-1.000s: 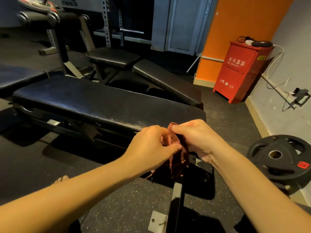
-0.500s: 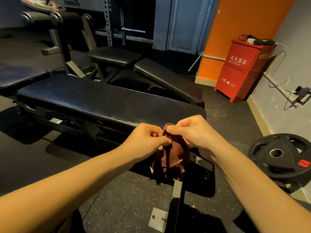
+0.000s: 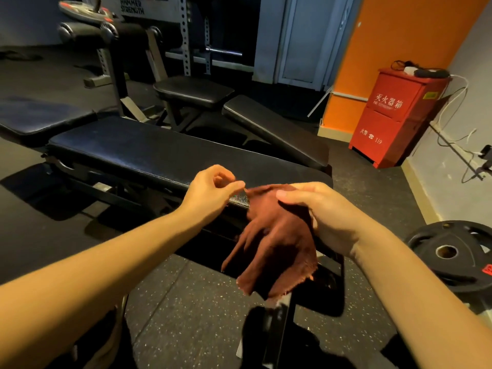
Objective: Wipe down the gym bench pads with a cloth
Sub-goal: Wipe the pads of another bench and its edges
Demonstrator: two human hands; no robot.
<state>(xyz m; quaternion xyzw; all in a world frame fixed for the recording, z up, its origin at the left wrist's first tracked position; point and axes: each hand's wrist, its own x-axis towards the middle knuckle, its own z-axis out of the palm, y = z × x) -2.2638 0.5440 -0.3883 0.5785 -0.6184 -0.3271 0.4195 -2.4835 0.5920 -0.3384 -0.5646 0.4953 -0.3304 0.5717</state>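
Four black vinyl bench pads (image 3: pixel 159 155) left to centre, one reddish-brown frayed cloth (image 3: pixel 277 235) lower centre, two bare hands, left hand (image 3: pixel 210 190), right hand (image 3: pixel 327 217), one red metal cabinet (image 3: pixel 399 115) upper right, one black weight plate (image 3: pixel 452 251) lower right

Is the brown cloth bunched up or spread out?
Mostly spread out: the cloth hangs as a loose sheet from the right hand, while the left hand pinches its top corner.

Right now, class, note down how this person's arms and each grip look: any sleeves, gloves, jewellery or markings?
Each grip is a bare hand: the left grip and the right grip show no glove, ring or marking. The left forearm and the right forearm are uncovered right to the picture's edge, with no sleeve, watch or bracelet at either wrist.
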